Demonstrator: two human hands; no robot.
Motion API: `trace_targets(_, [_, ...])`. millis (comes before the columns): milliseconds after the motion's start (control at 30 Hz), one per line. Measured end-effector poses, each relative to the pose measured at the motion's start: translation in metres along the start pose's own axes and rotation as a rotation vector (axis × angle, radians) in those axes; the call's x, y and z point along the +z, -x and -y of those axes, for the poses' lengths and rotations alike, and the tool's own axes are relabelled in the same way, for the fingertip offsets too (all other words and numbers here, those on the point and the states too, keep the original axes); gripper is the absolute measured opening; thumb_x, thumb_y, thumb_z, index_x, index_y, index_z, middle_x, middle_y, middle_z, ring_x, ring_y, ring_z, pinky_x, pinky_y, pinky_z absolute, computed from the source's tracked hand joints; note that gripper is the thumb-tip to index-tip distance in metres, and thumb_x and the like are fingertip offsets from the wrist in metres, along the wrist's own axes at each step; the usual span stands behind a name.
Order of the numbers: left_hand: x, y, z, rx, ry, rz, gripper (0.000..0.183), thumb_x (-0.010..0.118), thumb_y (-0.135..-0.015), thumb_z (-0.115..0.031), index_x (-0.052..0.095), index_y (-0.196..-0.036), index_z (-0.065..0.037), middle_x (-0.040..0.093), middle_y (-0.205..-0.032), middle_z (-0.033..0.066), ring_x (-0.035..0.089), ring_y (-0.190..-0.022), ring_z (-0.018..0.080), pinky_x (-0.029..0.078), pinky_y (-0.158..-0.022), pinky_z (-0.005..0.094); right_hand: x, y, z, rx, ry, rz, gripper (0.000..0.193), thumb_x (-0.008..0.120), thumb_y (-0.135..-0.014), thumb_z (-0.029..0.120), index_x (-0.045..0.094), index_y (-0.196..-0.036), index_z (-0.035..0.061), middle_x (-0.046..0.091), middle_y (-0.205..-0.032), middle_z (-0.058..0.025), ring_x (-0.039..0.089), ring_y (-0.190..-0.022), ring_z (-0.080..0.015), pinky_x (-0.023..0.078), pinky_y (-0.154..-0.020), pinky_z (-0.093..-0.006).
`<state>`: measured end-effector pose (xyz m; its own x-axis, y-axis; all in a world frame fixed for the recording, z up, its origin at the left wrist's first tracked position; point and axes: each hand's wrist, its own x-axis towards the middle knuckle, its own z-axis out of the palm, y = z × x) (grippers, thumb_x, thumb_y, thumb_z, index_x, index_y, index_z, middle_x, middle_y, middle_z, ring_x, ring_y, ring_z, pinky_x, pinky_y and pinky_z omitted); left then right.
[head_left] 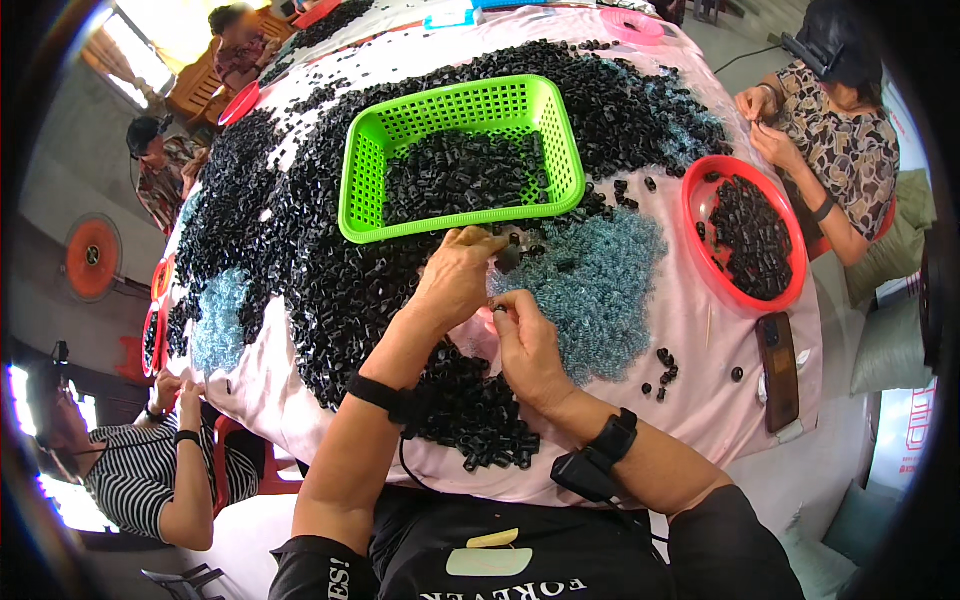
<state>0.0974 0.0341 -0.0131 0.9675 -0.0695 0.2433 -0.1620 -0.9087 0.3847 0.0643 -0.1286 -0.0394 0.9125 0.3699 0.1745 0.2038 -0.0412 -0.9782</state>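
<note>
My left hand (460, 272) reaches over the black pile with its fingers bent. A blurred dark piece, seemingly a black plastic part, shows at its fingertips. Just below and to the right, my right hand (530, 345) pinches a small black plastic part (500, 309) between thumb and forefinger. Beside both hands lies a heap of pale blue-grey metal springs (605, 290). Small black plastic parts (330, 290) are piled widely to the left and in front of me. Beyond my left hand stands a green perforated basket (470, 219), partly filled with the same black parts.
A red round tray (690, 235) of black parts stands at the right, near a phone (778, 372). Loose black pieces (664, 372) lie on the pink cloth (700, 340). Co-workers sit around the table; one at the right (835, 130) handles something small. An orange fan (92, 257) stands left.
</note>
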Motion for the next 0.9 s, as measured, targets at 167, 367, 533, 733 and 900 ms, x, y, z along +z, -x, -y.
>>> trace_targets(167, [-0.015,0.016,0.009,-0.024,0.094,-0.051,0.026,0.060,-0.078,0.006,0.073,-0.100,0.000,0.069,-0.106,0.0190,0.067,-0.098,0.0389,0.054,-0.089,0.0437,0.004,0.000,-0.006,0.020,-0.043,0.032,0.015,0.052,-0.102,0.007,0.058,-0.112,-0.0019,0.067,-0.088,-0.0107,0.064,-0.082,-0.0158,0.053,-0.076,-0.0316])
trace_targets(367, [-0.024,0.036,0.015,-0.072,0.145,-0.027,0.027,0.064,-0.079,0.002,0.071,-0.105,0.000,0.070,-0.098,0.0179,0.070,-0.089,0.0343,0.056,-0.080,0.0391,0.006,0.001,-0.008,-0.038,-0.042,0.010,0.014,0.052,-0.102,0.007,0.056,-0.111,-0.0022,0.071,-0.104,-0.0134,0.066,-0.090,-0.0156,0.054,-0.081,-0.0309])
trace_targets(533, [-0.029,0.042,0.010,-0.124,0.158,-0.024,0.024,0.067,-0.081,-0.001,0.070,-0.105,0.001,0.068,-0.090,0.0156,0.069,-0.080,0.0309,0.055,-0.075,0.0378,0.004,0.002,-0.004,-0.046,-0.035,0.011,0.013,0.051,-0.103,0.007,0.056,-0.111,-0.0017,0.070,-0.108,-0.0132,0.065,-0.091,-0.0159,0.053,-0.083,-0.0312])
trace_targets(733, [-0.025,0.039,0.012,-0.099,0.125,-0.059,0.023,0.068,-0.080,-0.004,0.070,-0.103,0.000,0.067,-0.085,0.0150,0.066,-0.076,0.0317,0.054,-0.071,0.0385,0.005,0.001,-0.010,-0.024,-0.068,0.020,0.012,0.055,-0.102,0.005,0.058,-0.111,-0.0018,0.070,-0.104,-0.0108,0.063,-0.086,-0.0124,0.052,-0.080,-0.0284])
trace_targets(900, [-0.021,0.040,0.007,-0.106,0.075,-0.043,0.018,0.065,-0.078,-0.001,0.069,-0.095,0.000,0.067,-0.087,0.0181,0.067,-0.083,0.0387,0.054,-0.075,0.0442,0.006,-0.001,-0.012,-0.051,-0.039,0.022,0.012,0.059,-0.101,0.007,0.059,-0.110,-0.0018,0.070,-0.099,-0.0083,0.061,-0.082,-0.0103,0.052,-0.076,-0.0267])
